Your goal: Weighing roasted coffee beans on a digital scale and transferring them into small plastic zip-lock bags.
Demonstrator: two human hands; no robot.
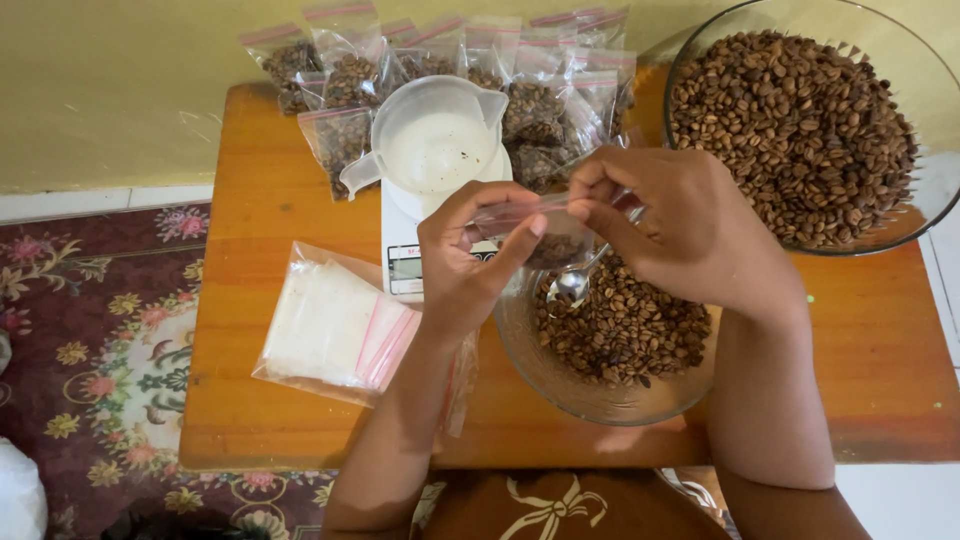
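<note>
Hands meet over the small glass bowl [600,395] on the table [250,200]: left hand [465,265] and right hand [680,225] both pinch a small clear bag [545,235], seemingly part-filled. Press evenly along its mouth, keeping it above the bowl.

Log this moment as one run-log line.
left hand: holds small clear bag | right hand: pinches bag top | below: small glass bowl of beans, spoon | behind: scale, jug

Both forearms reached forward, converging at centre. The left hand [470,255] was raised palm-inward, fingers curled and thumb extended; the right hand [670,215] arched over, its fingertips pinched together.
</note>
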